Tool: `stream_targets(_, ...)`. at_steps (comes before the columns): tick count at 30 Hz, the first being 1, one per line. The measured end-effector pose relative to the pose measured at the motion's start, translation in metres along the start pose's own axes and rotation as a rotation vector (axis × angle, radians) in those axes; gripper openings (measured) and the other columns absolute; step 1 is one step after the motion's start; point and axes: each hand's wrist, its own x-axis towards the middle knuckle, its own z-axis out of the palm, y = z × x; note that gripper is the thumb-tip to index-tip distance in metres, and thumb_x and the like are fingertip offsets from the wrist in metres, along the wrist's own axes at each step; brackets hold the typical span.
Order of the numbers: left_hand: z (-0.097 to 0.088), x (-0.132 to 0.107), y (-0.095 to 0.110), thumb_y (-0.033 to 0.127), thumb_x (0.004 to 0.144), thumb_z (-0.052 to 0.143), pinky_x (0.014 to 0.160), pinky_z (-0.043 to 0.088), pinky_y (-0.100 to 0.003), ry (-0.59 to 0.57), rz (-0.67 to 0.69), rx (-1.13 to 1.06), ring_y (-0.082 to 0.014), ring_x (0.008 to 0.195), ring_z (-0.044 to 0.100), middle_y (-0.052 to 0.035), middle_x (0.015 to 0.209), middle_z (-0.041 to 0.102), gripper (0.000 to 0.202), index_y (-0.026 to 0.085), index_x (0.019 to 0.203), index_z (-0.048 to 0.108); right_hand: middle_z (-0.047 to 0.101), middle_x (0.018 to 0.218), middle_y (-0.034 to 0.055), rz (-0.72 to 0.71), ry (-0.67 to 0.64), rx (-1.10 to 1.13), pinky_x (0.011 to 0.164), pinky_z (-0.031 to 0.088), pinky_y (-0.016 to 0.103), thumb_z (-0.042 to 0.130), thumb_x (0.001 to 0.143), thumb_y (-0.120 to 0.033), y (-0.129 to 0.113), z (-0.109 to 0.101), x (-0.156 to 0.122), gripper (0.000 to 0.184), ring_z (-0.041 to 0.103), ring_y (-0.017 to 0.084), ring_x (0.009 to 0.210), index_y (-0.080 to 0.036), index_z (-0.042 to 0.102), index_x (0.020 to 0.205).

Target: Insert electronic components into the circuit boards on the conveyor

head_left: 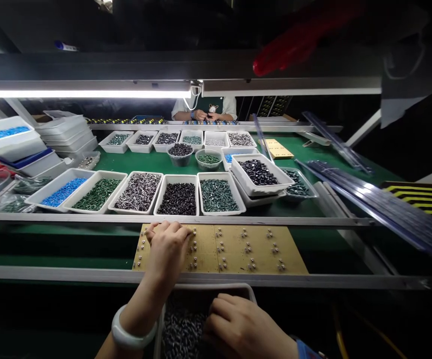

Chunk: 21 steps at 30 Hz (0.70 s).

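A tan circuit board [238, 247] with several small parts set in it lies on the green belt between two metal rails. My left hand [167, 249], a pale bangle on its wrist, rests on the board's left part with fingers curled down, fingertips at the board's top left. What its fingertips hold is hidden. My right hand [238, 326] is in a white tray [201, 288] of small dark cylindrical parts [182, 329] at the near edge, fingers bent and pinching among them.
Beyond the rail stand several white trays: blue parts [63, 192], green parts [97, 194], wire parts [139, 192], black parts [178, 198], teal parts [218, 195]. More trays sit behind. Clear plastic tubes [384, 204] lie at right. A person [204, 110] works at the far side.
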Motion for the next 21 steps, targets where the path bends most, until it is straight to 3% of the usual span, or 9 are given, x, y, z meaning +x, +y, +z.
stream_targets(6,-0.001,0.007,-0.013,0.026,0.09,0.076,0.102,0.024,-0.051,-0.01,0.053,-0.035,-0.025,0.096,0.065,0.0049,0.091,0.077,0.006,0.032,0.088,0.076,0.068,0.088,0.0018,-0.001,0.079,0.046,0.067,0.046,0.029,0.061,0.101,-0.03,-0.002,-0.005,0.002,0.016,0.06,0.017,0.076,-0.02,0.064,0.089)
stream_targets(14,-0.003,0.004,-0.014,0.027,0.095,0.07,0.107,0.021,-0.053,0.011,0.128,-0.035,-0.024,0.096,0.065,0.0037,0.091,0.077,0.009,0.032,0.093,0.077,0.072,0.092,0.0038,-0.026,0.472,0.334,0.075,0.054,0.024,0.065,0.098,-0.019,0.001,-0.023,-0.007,0.005,0.068,0.014,0.082,-0.02,0.065,0.103)
stream_targets(18,0.002,0.001,-0.013,0.026,0.097,0.067,0.109,0.02,-0.053,0.043,0.137,-0.023,-0.0242,0.096,0.065,0.0019,0.089,0.076,0.011,0.029,0.09,0.076,0.073,0.103,0.0062,0.101,0.601,0.208,0.085,0.058,0.024,0.065,0.098,-0.022,0.013,-0.031,-0.029,0.019,0.072,0.017,0.094,-0.023,0.065,0.117)
stream_targets(21,0.005,-0.001,-0.012,0.025,0.096,0.068,0.11,0.02,-0.052,0.072,0.116,-0.032,-0.0233,0.093,0.067,0.0019,0.09,0.077,0.009,0.029,0.094,0.075,0.076,0.1,0.0057,0.353,0.566,0.134,0.074,0.061,0.026,0.067,0.096,-0.039,0.019,-0.035,-0.055,0.021,0.075,0.021,0.086,-0.026,0.065,0.113)
